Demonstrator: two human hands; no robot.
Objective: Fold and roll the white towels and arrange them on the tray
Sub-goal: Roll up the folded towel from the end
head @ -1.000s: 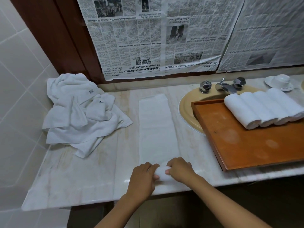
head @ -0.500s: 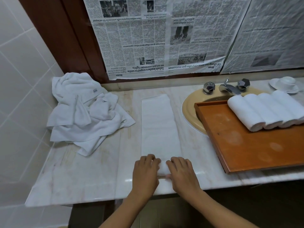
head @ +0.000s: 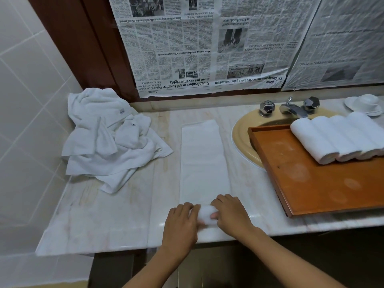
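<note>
Half a second ago both hands lay flat with straight fingers on the near end of the folded towel (head: 204, 163). Now the fingers are curled, and that end is wound into a short, thick roll held between them. The left hand (head: 182, 223) has its grip closed over the roll's left end, and the right hand (head: 230, 215) has its grip closed over the right end, with the thumb tucked against the front. The rest of the towel lies as a flat, narrow strip running straight away from the person across the marble table (head: 104, 225), in the same place as before. The roll sits close to the table's front edge. Bare marble lies on both sides of the strip, wider on the left. Beyond that, a heap of loose towels (head: 108, 142) rests against the tiled wall (head: 31, 100), apart from the strip. To the right the wooden tray (head: 311, 183) lies across the sink (head: 241, 138), with its left rim near the strip but not touching it. Four rolled towels (head: 336, 138) lie side by side, touching, at the tray's far right, and most of the tray floor nearer the person is bare. The tap (head: 291, 109) and a white dish (head: 365, 102) stand behind the tray, below the newspaper (head: 187, 48).
</note>
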